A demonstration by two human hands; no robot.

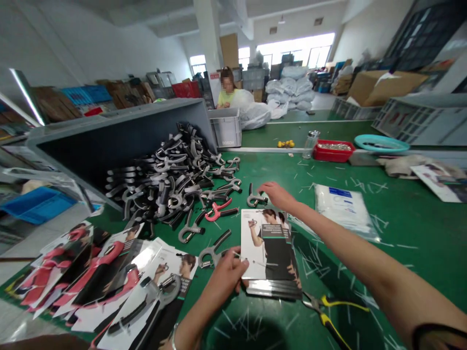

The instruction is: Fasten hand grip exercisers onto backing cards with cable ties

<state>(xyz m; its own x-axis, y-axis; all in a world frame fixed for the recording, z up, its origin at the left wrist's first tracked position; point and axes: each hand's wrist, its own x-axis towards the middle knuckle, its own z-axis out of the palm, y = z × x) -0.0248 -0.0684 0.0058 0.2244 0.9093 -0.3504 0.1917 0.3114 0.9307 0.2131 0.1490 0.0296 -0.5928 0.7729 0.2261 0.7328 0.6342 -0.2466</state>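
Observation:
My left hand (225, 276) pinches the left edge of the top printed card on a stack of backing cards (268, 253) lying on the green table (401, 228). Stretched forward, my right hand (276, 195) closes its fingers on a grey-and-black hand gripper (255, 198) at the near edge of a big pile of hand grippers (175, 180). One red hand gripper (218, 211) lies among them. Another grey gripper (213, 250) rests just left of the card stack.
Carded, packaged grippers (109, 287) fan out at the near left. Yellow-handled pliers (328, 311) lie by my right forearm. A white plastic bag stack (343, 206), red tray (332, 150), teal dish (381, 143) and grey crate (226, 127) sit farther back. A person in yellow sits beyond.

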